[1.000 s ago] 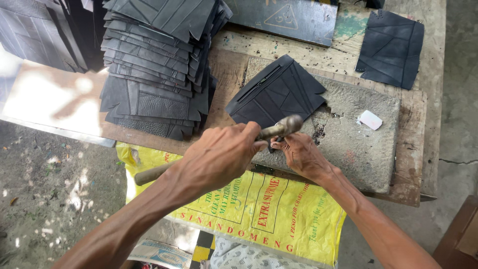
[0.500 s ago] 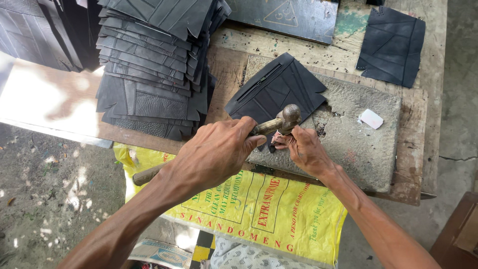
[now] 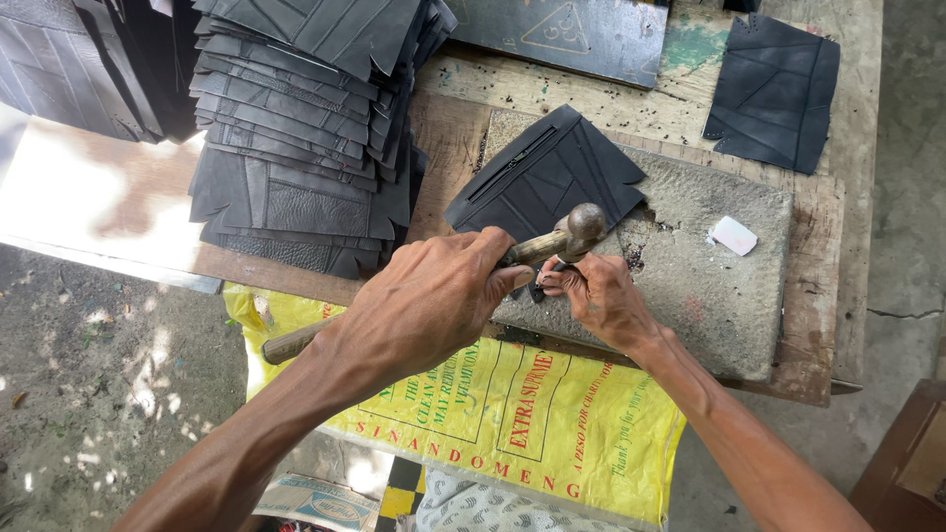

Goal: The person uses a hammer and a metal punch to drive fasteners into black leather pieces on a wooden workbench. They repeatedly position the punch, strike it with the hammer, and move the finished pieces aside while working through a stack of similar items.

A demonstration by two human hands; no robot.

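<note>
Hammer (image 3: 552, 241) gripped near head by left hand (image 3: 434, 300), fingers closed round wooden handle. Black leather piece (image 3: 547, 177) laid on stone slab (image 3: 709, 286), its near corner pinched by right hand (image 3: 596, 296). Stack of cut pieces (image 3: 296, 128) piled on workbench (image 3: 818, 325), left of slab.

1. Your left hand (image 3: 429, 305) is gripping a wooden-handled hammer (image 3: 552, 239), its metal head hanging over the stone slab (image 3: 709, 286).
2. Your right hand (image 3: 596, 296) is pinching something small at the edge of a black leather piece (image 3: 547, 177).
3. A stack of black pieces (image 3: 305, 128) is sitting on the surface (image 3: 828, 286) beside it.
</note>
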